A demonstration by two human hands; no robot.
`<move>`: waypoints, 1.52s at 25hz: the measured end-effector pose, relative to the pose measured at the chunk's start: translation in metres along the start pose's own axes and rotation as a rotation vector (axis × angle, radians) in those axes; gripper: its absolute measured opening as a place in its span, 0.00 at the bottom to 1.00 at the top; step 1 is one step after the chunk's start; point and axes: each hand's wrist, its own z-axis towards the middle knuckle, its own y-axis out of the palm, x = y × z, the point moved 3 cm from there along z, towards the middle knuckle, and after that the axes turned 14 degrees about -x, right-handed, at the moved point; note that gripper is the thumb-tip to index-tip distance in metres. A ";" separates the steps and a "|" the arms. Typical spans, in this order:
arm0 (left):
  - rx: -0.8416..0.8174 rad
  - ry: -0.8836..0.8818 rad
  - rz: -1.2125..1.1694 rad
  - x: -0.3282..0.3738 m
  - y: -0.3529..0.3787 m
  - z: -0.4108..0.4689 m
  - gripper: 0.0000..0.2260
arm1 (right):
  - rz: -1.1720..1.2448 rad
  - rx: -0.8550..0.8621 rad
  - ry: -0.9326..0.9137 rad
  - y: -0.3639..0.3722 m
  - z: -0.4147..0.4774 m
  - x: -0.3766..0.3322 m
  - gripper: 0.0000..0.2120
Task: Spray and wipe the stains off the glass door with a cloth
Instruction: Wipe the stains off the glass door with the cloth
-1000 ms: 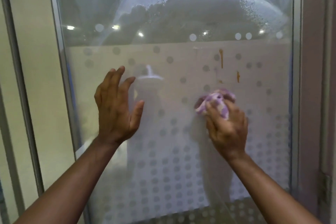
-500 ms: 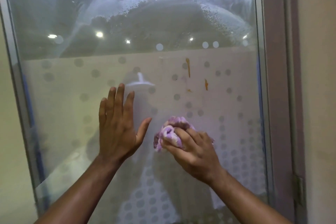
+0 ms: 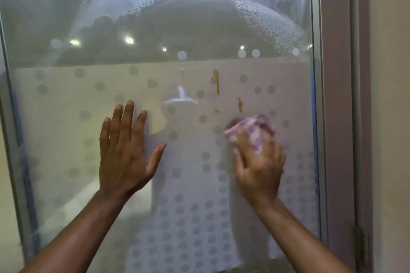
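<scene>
Head view: our left hand (image 3: 124, 157) lies flat, fingers spread, on the glass door (image 3: 66, 117), our right hand (image 3: 259, 166) clutching the cloth (image 3: 250, 127) just below the stains (image 3: 216, 82).

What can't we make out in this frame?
Head view only:
- Right hand and cloth: motion-blurred; finger positions and cloth folds unclear.
- Cloth contact patch on the glass door: hidden behind the hand.
- Spray bottle: not in frame.
- Door's top and bottom: cut off by the frame edges.
- Behind the glass: obscured by frosted dots, spray mist and reflections.
- Stains: whether wet or dried, too small to tell.
- Left hand: open; actual contact with the glass uncertain.
</scene>
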 end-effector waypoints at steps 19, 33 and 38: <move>0.008 -0.031 0.017 0.005 -0.008 0.000 0.35 | 0.024 0.007 0.068 0.001 -0.025 0.018 0.24; 0.018 -0.015 0.003 0.004 -0.006 -0.001 0.35 | -0.117 0.056 0.048 -0.042 0.136 0.047 0.26; 0.031 0.004 0.007 0.001 -0.002 -0.001 0.37 | 0.009 0.030 0.011 -0.029 0.121 0.015 0.24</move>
